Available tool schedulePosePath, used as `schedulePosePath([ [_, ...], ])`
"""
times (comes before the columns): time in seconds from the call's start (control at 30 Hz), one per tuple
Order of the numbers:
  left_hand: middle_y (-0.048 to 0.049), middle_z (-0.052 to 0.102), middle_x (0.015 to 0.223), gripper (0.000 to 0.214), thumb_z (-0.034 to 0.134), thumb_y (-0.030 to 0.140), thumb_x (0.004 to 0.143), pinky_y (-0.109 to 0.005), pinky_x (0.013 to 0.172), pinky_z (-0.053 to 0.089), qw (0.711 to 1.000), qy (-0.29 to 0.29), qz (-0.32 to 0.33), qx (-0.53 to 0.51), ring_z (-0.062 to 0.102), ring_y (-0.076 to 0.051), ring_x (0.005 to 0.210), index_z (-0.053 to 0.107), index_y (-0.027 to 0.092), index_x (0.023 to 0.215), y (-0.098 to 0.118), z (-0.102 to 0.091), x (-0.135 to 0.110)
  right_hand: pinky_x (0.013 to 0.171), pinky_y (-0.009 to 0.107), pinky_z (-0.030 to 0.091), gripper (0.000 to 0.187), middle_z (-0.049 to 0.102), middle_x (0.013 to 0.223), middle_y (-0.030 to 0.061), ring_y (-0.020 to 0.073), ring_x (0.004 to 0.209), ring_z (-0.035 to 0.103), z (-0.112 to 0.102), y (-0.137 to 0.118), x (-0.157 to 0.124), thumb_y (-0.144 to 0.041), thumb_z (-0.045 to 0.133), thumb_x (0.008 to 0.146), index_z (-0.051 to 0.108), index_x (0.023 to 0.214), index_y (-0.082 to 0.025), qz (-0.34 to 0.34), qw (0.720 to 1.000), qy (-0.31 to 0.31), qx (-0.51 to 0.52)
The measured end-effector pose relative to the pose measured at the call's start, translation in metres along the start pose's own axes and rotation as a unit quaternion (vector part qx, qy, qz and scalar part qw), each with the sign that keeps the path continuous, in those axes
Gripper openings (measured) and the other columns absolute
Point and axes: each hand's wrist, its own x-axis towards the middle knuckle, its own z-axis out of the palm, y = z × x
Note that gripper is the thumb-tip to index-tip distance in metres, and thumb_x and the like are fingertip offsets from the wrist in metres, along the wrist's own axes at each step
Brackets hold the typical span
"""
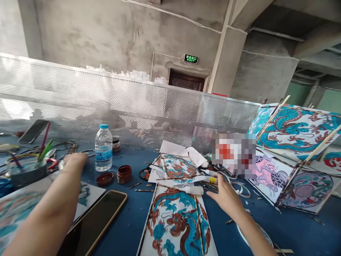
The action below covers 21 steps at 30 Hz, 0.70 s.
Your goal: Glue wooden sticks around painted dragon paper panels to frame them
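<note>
My left hand (76,160) reaches over loose sticks at the back left, its fingers mostly hidden behind the back of the hand. A small white object (61,164) shows beside it, but whether I hold it is not visible. On the right, my right hand (223,190) is open, thumb apart from the fingers, its fingertips beside a tube with a yellow label (212,180). A white bottle (194,190) lies left of the thumb, across the top of a dragon picture (177,224) in teal and brown with thin sticks along its edges.
A water bottle (103,149) stands near an open brown paint jar (124,174) and its lid (104,179). A phone (97,222) lies by my left forearm. A water tub (26,172) holds brushes. Stick-framed pictures (298,129) stand at right, before a perforated metal screen (144,110).
</note>
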Motion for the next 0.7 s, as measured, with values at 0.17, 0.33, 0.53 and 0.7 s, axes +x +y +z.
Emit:
schedulePosePath([
  [0.17, -0.0211, 0.065, 0.107, 0.042, 0.044, 0.023, 0.068, -0.030, 0.062, 0.043, 0.971, -0.073, -0.183, 0.137, 0.060, -0.029, 0.094, 0.061, 0.009, 0.103, -0.016, 0.016, 0.036, 0.083, 0.038, 0.046, 0.044, 0.057, 0.114, 0.0117, 0.0290, 0.110, 0.053, 0.002, -0.012, -0.008, -0.035, 0.054, 0.075, 0.042, 0.115, -0.020, -0.036, 0.999, -0.010, 0.020],
  [0.33, -0.0238, 0.059, 0.116, 0.055, 0.043, 0.021, 0.062, -0.029, 0.061, 0.041, 0.977, -0.025, -0.178, 0.117, 0.056, -0.032, 0.098, 0.058, 0.005, 0.112, -0.032, 0.025, 0.045, 0.085, 0.039, 0.047, 0.044, 0.056, 0.119, 0.0100, 0.0287, 0.111, 0.052, 0.001, -0.023, -0.019, -0.037, 0.052, 0.075, 0.043, 0.116, -0.024, -0.057, 0.998, -0.025, 0.031],
  [0.53, -0.0220, 0.055, 0.123, 0.051, 0.040, 0.018, 0.070, -0.026, 0.064, 0.039, 0.973, -0.027, -0.194, 0.119, 0.053, -0.030, 0.104, 0.052, 0.005, 0.118, -0.024, 0.022, 0.038, 0.085, 0.039, 0.046, 0.044, 0.057, 0.118, 0.0095, 0.0288, 0.110, 0.053, 0.002, -0.025, -0.022, -0.038, 0.053, 0.076, 0.045, 0.117, -0.024, -0.095, 0.995, -0.014, 0.028],
  [0.7, -0.0234, 0.050, 0.127, 0.046, 0.031, 0.016, 0.080, -0.028, 0.070, 0.037, 0.979, 0.011, -0.134, 0.154, 0.047, -0.031, 0.111, 0.048, 0.003, 0.120, -0.007, 0.012, 0.029, 0.087, 0.039, 0.045, 0.043, 0.057, 0.118, 0.0089, 0.0284, 0.111, 0.052, -0.001, -0.025, -0.021, -0.034, 0.053, 0.076, 0.047, 0.117, -0.023, -0.079, 0.997, -0.025, 0.004],
])
